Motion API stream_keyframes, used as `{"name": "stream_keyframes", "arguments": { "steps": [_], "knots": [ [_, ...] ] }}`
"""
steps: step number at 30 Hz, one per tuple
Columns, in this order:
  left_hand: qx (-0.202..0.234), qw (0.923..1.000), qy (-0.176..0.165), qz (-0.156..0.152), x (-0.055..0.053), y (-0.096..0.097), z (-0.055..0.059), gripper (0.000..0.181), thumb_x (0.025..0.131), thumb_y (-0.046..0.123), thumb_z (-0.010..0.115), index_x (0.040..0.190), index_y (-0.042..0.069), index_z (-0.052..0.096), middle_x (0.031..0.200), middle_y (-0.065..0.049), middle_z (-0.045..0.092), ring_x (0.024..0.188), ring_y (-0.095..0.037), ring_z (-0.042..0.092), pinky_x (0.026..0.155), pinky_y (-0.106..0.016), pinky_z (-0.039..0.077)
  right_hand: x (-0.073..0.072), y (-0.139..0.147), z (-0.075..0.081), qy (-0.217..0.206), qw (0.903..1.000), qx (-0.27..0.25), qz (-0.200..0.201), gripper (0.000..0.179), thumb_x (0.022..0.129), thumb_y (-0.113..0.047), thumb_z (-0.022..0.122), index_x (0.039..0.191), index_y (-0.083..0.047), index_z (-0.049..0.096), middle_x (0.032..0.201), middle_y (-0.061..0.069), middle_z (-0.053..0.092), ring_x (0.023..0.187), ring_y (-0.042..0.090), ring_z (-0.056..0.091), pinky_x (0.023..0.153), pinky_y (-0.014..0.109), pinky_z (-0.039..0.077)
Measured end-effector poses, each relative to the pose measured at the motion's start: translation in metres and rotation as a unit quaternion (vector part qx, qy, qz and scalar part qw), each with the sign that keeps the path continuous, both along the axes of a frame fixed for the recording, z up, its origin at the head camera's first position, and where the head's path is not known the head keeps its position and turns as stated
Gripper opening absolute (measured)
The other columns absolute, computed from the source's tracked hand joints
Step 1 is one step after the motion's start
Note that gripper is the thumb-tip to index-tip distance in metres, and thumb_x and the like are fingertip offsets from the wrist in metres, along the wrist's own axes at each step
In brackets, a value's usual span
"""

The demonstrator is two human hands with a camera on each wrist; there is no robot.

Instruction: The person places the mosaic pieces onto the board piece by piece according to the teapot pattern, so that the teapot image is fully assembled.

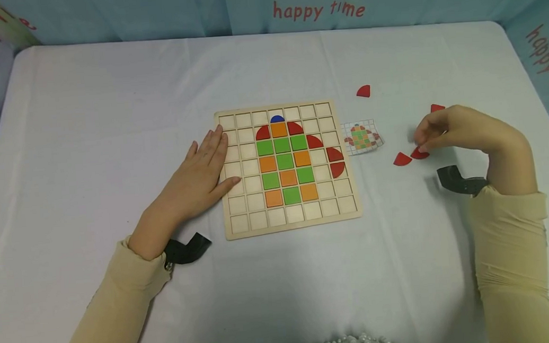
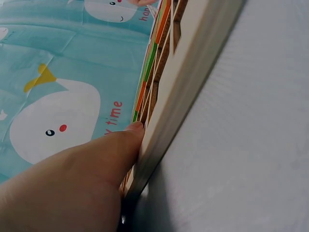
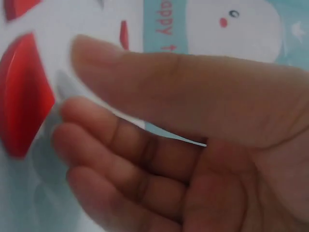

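A wooden grid board (image 1: 254, 226) lies on the table, filled partly with green, orange, red and blue pieces. My left hand (image 1: 198, 177) rests on its left edge with straight fingers; in the left wrist view the thumb (image 2: 129, 140) touches the rim. Over to the right, my right hand (image 1: 477, 130) hovers at a red quarter-circle piece (image 1: 419, 154), fingers loosely bent. The right wrist view has nothing between its thumb (image 3: 145, 77) and fingers, and a red quarter-circle piece (image 3: 24, 96) lies just beyond the fingertips. Another red quarter-circle piece (image 1: 402, 159) is beside it.
A small pattern card (image 1: 362, 136) lies against the board's right side. One loose red piece (image 1: 363, 91) is above the card; another (image 1: 437, 108) shows partly behind the right hand. White cloth (image 1: 107, 98) covers the table, and a blue printed curtain (image 1: 149, 15) stands behind.
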State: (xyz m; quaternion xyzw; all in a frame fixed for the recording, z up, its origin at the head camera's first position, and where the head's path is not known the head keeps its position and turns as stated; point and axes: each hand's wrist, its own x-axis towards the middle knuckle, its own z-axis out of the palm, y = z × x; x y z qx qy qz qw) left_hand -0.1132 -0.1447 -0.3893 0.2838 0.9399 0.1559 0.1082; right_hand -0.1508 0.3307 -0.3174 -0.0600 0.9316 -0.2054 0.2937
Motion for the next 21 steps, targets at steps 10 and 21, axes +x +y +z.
{"name": "stream_keyframes", "arguments": {
  "steps": [10, 21],
  "knots": [
    [0.0, 1.0, 0.0, 0.001, 0.0, 0.0, 0.0, 0.08, 0.099, 0.042, 0.044, 0.148, -0.006, 0.003, 0.156, -0.017, -0.005, 0.143, -0.029, -0.004, 0.113, -0.05, 0.004, -0.002, -0.002, -0.01, -0.034, 0.9992, 0.008, 0.019, 0.023, 0.08, -0.007, 0.074, 0.098, -0.006, 0.059, 0.085, 0.006, 0.059, 0.078, 0.019, 0.056, 0.068, 0.025, 0.046],
    [-0.002, 1.0, -0.003, 0.001, 0.0, 0.0, 0.0, 0.08, 0.099, 0.042, 0.043, 0.148, -0.005, 0.002, 0.156, -0.017, -0.006, 0.143, -0.028, -0.004, 0.113, -0.05, 0.003, -0.003, -0.007, -0.012, -0.013, 0.9989, 0.033, 0.03, 0.019, 0.077, -0.006, 0.075, 0.088, -0.007, 0.059, 0.076, 0.005, 0.056, 0.074, 0.02, 0.052, 0.064, 0.03, 0.043]
  ]
}}
